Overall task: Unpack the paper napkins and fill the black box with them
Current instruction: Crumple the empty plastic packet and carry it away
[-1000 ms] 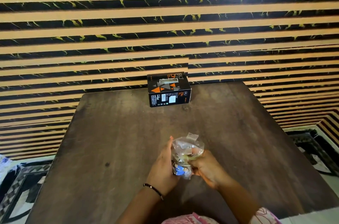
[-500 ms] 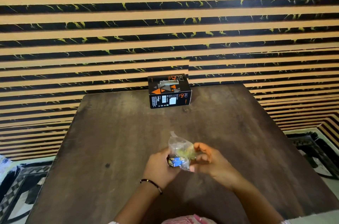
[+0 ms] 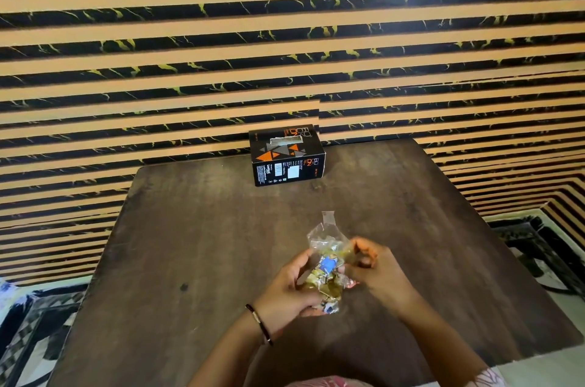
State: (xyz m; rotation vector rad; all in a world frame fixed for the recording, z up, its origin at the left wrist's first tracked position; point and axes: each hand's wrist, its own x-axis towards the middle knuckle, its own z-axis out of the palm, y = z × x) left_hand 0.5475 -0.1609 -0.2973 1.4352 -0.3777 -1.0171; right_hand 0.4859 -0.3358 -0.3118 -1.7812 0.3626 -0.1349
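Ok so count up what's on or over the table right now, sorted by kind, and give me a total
Black box: 1, at the table's far edge.
Clear plastic packet: 1, held between both hands, contents unclear.
Hands: 2, left hand and right hand.
Bracelet: 1, on the left wrist.
Total: 5

Place: looks like a home room.
Wall: striped tan and black marbled panelling [image 3: 190, 38].
Bench: dark worn wood [image 3: 196, 244].
Floor: patterned black-and-white tiles [image 3: 28, 333].

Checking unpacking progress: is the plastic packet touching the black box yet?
Apart. The head view shows the plastic packet held between both hands, with bare table separating it from the black box.
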